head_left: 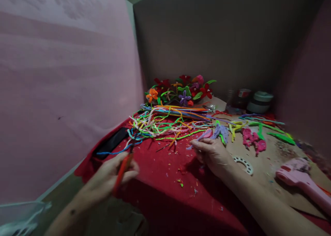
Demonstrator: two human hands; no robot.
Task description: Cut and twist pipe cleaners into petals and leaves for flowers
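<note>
My left hand [124, 170] is closed around a pair of scissors [124, 168] with orange handles, its dark blades pointing up and away from me. Over the front part of the red cloth, my right hand [210, 151] pinches a lavender pipe cleaner [201, 136] between thumb and fingers. Its lower fingers are partly hidden. Just beyond both hands lies a tangle of loose pipe cleaners [160, 125] in many colours. A fuzzy lavender piece with green [221, 132] lies right behind my right hand.
Pipe-cleaner flowers [181, 91] stand at the back. On the cardboard [266, 170] at right are pink pieces [253, 139], a white ring with holes [244, 164] and a pink glue gun [302, 180]. A black phone-like object [112, 141] lies left. A lidded container [260, 102] stands behind.
</note>
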